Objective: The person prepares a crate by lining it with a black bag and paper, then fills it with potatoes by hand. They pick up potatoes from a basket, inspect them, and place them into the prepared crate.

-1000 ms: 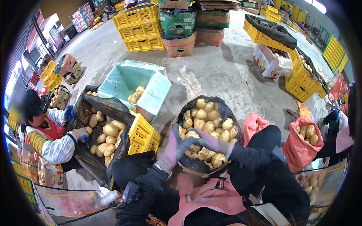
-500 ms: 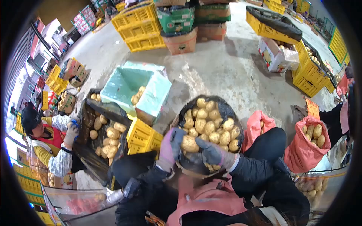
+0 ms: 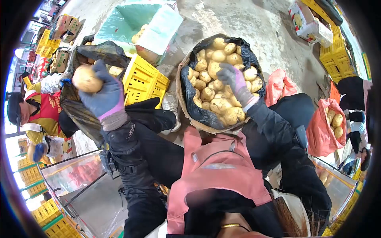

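Note:
My left hand (image 3: 102, 93), in a grey and purple glove, grips a large potato (image 3: 87, 78) over the black-lined crate (image 3: 81, 113) at the left. My right hand (image 3: 234, 79), gloved too, lies on the potatoes in the round basket (image 3: 185, 101) lined with black plastic. Its fingers rest near one potato (image 3: 214, 69); whether they grip it is unclear. More potatoes (image 3: 220, 105) fill this basket. Between the two containers stands a yellow crate (image 3: 143, 81).
A box lined with pale green plastic (image 3: 158, 33) stands beyond the yellow crate. Pink sacks (image 3: 323, 135) of potatoes are at the right. A co-worker in a red vest (image 3: 47, 107) is at the left. Cartons (image 3: 307, 25) and yellow crates (image 3: 335, 57) stand at the upper right.
My left hand has moved left from the round basket to above the black-lined crate, carrying a potato. My right hand has moved up and away from that potato. The view has tilted down.

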The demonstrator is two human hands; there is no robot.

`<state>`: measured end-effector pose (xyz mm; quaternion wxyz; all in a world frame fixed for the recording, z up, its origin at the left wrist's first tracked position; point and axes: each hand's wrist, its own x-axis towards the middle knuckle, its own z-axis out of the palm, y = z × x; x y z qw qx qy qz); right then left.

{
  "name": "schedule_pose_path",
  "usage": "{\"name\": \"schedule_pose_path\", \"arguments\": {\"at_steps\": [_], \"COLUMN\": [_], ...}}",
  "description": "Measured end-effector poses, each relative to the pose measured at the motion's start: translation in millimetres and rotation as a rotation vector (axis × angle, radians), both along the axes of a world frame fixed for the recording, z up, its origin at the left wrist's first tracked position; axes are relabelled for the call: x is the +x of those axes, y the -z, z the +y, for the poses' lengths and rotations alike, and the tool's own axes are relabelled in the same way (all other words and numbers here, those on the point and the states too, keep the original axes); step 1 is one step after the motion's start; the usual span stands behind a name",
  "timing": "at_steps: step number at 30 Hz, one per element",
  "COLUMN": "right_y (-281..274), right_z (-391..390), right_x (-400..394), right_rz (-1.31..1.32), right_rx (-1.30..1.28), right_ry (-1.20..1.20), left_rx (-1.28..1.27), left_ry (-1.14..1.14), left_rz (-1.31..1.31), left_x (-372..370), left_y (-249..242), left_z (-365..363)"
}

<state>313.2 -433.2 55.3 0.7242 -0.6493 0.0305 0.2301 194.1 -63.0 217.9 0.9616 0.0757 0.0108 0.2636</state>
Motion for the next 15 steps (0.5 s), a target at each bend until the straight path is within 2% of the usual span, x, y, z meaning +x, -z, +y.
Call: {"name": "schedule_pose_path", "arguments": {"at_steps": [1,2,4,5,6,7,8,10,11,12,13,14,15], "right_y": [18.0,28.8,47.5,84.0,61.3,109.0,95.6,73.4,89.3,91.1,81.5,79.1,85.2], "right_z": [11.9,26.6,56.7,71.3,91.9,112.1,128.1,145.5,148.7,137.7,128.9,117.3,102.4], "right_x": [2.8,4.4,5.8,10.7,4.7,20.1,20.8,14.6,16.5,16.5,10.9,7.5,5.0], "right_rz": [0.008,0.015,0.023,-0.182,-0.218,-0.330,-0.368,-0.341,-0.354,-0.434,-0.477,-0.469,-0.293], "right_rx": [-0.112,-0.224,-0.297,-0.163,-0.175,-0.249,-0.312,-0.552,-0.668,-0.598,-0.405,-0.432,-0.328], "right_ry": [-0.087,-0.175,-0.318,-0.340,-0.339,-0.404,-0.427,-0.400,-0.346,-0.389,-0.402,-0.408,-0.360], "left_rx": [-0.200,-0.202,0.153,0.246,0.798,1.350,0.931,0.497,0.521,0.534,0.538,0.574,0.606], "left_ry": [0.014,0.008,-0.006,0.006,-0.169,-0.382,-0.273,-0.017,-0.003,0.022,0.007,0.068,0.132], "left_rz": [-0.125,-0.133,0.019,0.024,0.222,0.450,0.268,0.315,0.349,0.382,0.372,0.397,0.424], "left_x": [-11.7,-10.9,-7.8,0.9,6.1,16.8,22.5,14.8,15.3,16.7,18.8,21.6,23.8], "left_y": [-16.5,-14.2,-6.7,9.2,23.6,28.2,24.4,-16.0,-18.9,-19.9,-16.7,-8.8,0.8], "left_z": [-14.2,-18.7,-22.7,-21.2,-29.5,-40.0,-60.3,-92.6,-96.5,-101.1,-102.2,-101.5,-102.6]}}
